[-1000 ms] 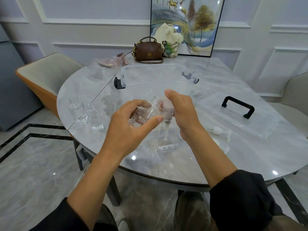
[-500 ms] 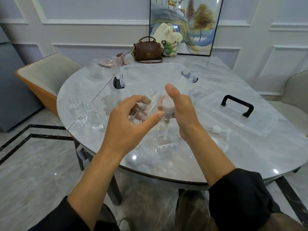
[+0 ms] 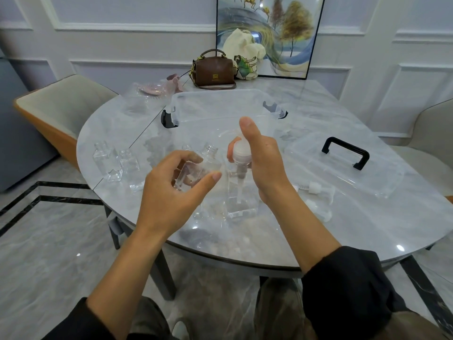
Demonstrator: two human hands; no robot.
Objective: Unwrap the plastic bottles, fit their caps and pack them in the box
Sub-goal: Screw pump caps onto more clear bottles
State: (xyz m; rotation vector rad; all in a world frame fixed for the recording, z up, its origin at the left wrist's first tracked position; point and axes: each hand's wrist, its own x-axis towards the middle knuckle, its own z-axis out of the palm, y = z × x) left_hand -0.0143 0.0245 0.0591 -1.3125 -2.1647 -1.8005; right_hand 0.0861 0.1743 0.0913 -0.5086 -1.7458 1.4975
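Observation:
My left hand [image 3: 171,192] grips a clear plastic bottle [image 3: 203,165], tilted, its open threaded neck pointing up and right. My right hand [image 3: 259,163] holds a white pump cap [image 3: 241,153] with its dip tube hanging down, a little right of the bottle's neck. A clear square bottle [image 3: 241,202] stands on the table below the pump. The clear box [image 3: 220,106] with black latches sits open behind my hands. Loose clear wrap [image 3: 210,217] lies on the table by the standing bottle.
Two uncapped clear bottles [image 3: 115,163] stand at the left table edge. Pump caps [image 3: 316,190] lie at right, near the box lid [image 3: 343,163] with its black handle. A brown handbag [image 3: 213,68], cloth bag and framed picture stand at the back. Chairs flank the table.
The wrap has come off the bottle in my left hand, which has lowered and tilted the bare bottle. My right hand has held the pump cap about in place.

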